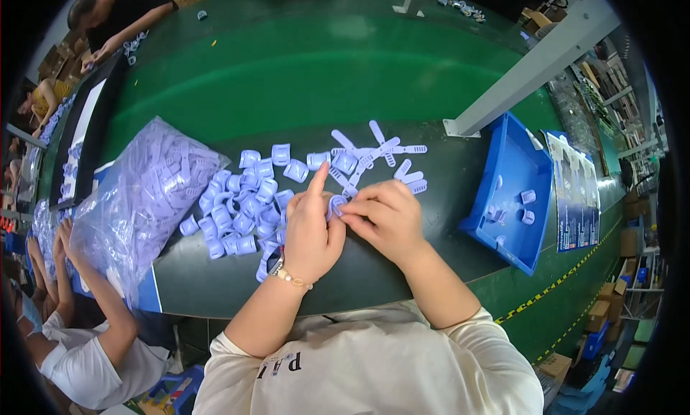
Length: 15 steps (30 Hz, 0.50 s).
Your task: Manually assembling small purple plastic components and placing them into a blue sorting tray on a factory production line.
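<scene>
Between my two hands is a small lavender curved plastic piece (336, 205), pinched from both sides. My left hand (315, 231) grips it with the thumb against the other fingers, while its index finger points up and away. The fingertips of my right hand (392, 217) press on the piece's right side. A heap of lavender curved plastic pieces (244, 206) lies just left of my left hand. Beyond my hands are several flat lavender slotted straps (374, 154), some crossing each other. My fingers hide part of the held piece.
A clear bag (154, 192) full of lavender straps stands at the left. On the right, a blue bin (510, 192) holds a few lavender pieces, beside a slanted grey post (535, 62) and a printed sheet (575, 192). Other people work at the left and far left.
</scene>
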Available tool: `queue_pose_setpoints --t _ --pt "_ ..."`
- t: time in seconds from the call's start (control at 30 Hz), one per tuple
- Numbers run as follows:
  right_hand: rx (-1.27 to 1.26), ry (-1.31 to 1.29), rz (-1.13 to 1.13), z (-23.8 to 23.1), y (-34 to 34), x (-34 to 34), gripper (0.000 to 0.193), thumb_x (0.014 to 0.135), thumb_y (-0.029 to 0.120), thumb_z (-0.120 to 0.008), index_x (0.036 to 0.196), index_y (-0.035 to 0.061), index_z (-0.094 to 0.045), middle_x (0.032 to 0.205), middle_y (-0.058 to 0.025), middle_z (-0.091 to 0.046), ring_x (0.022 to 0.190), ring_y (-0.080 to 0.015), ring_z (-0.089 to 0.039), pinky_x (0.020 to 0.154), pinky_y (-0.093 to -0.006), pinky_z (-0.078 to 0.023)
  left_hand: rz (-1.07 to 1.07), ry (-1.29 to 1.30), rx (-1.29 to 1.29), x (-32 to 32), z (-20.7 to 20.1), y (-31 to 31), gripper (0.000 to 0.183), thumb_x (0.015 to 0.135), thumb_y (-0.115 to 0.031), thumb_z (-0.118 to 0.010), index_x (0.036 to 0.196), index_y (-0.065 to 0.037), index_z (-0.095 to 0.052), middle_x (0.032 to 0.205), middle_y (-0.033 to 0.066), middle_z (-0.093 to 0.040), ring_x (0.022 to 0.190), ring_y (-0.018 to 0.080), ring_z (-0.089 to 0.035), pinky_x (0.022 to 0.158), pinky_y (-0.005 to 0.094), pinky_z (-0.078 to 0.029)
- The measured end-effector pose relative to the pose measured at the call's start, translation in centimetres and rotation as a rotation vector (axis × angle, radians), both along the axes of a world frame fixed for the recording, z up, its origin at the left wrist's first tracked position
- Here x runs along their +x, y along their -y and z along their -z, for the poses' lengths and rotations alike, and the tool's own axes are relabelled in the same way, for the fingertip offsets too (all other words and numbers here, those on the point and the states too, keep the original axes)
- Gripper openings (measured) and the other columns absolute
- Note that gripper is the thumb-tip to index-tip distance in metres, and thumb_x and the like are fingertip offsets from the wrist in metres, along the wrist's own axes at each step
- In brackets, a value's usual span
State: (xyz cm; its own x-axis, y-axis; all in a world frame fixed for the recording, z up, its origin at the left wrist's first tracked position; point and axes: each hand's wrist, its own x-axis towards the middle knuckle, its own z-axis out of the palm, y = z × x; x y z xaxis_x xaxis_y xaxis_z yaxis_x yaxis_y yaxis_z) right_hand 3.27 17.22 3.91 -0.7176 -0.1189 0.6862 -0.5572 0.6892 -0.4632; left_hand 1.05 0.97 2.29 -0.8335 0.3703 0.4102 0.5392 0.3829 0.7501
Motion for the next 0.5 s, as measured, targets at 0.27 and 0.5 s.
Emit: queue_pose_setpoints --t 0.27,0.5 --pt "0.001 0.018 -0.025 0.32 0.06 0.15 0.023 0.06 0.013 -0.08 0.082 0.0156 -0.072 0.081 0.0018 -0.062 0.07 -0.0166 -0.055 0.06 -0.029 -0.043 0.006 -0.012 -0.019 0.36 -0.21 0.04 0.071 0.075 0.001 -0.051 0.142 0.002 -0.028 0.092 0.0079 -0.062 0.089 0.0253 -0.058 0.098 0.0459 -0.033" --pt "-0.01 0.033 -0.044 0.11 0.11 0.11 0.023 0.06 0.013 -0.08 0.081 0.016 -0.072 0.081 0.002 -0.062 0.07 -0.0165 -0.055 0.062 -0.0298 -0.043 0.009 0.016 -0.046 0.46 -0.52 0.18 0.07 0.077 0.0 -0.05 0.143 -0.002 -0.027 0.103 0.0106 -0.061 0.1 0.0265 -0.057 0.103 0.0479 -0.029"
